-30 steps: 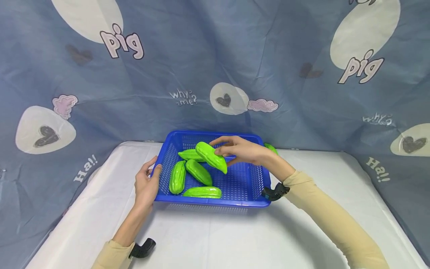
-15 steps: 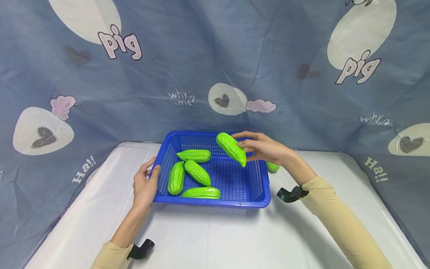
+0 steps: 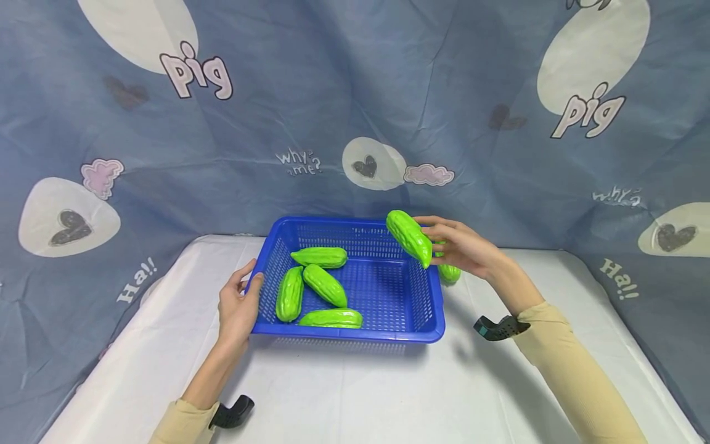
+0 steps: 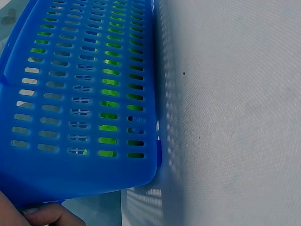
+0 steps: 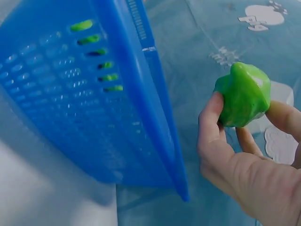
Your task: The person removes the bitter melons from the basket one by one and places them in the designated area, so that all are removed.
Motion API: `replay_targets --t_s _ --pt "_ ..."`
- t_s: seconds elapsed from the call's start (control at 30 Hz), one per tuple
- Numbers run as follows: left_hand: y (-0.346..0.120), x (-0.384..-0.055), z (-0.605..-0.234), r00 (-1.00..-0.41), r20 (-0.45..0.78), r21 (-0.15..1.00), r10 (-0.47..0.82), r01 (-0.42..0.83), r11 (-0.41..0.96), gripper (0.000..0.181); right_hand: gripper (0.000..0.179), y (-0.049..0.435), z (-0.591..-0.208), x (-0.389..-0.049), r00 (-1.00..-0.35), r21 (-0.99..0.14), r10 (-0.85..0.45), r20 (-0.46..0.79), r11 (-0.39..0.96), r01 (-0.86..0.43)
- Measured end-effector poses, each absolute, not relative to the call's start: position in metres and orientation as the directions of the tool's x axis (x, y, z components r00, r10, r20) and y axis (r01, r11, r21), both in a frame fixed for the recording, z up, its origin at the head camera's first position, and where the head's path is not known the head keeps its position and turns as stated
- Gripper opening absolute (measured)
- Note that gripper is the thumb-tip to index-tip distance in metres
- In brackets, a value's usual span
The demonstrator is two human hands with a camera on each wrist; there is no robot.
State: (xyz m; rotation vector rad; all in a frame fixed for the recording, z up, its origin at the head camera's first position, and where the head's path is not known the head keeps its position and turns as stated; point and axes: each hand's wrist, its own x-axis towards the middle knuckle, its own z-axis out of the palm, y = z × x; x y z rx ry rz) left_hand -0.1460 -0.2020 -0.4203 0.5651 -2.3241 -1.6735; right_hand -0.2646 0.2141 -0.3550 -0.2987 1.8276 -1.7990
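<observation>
My right hand (image 3: 466, 248) holds a glossy, ridged green bitter gourd (image 3: 408, 237) between thumb and fingers, raised over the right rear corner of a blue plastic basket (image 3: 355, 335). In the right wrist view, the tapered end of that bitter gourd (image 5: 245, 94) faces the camera, outside the basket wall (image 5: 136, 94). My left hand (image 3: 238, 305) grips the basket's left rim, thumb over the edge. Inside the basket's left half lie several similar bitter gourds (image 3: 325, 285). Low in the left wrist view, fingertips of the left hand (image 4: 47, 214) show under the basket's rim.
Another bitter gourd (image 3: 449, 273) lies on the white tablecloth (image 3: 344, 394) just right of the basket, partly hidden by the right hand. A blue printed cloth (image 3: 266, 123) hangs close behind the basket. Each wrist wears a black device (image 3: 501, 327).
My right hand has carried the bitter gourd rightward and slightly up, from over the basket's middle to its right rear corner. The left hand stays on the rim.
</observation>
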Motion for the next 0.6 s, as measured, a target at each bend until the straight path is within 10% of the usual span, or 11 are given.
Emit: replay_targets --t_s 0.6 --pt "-0.204 -0.146 -0.422 -0.903 -0.044 0.946 -0.426 -0.175 0.273 0.049 0.062 0.266 -0.373 -0.253 -0.869 -0.966 -0.422 -0.258 0.126 0.225"
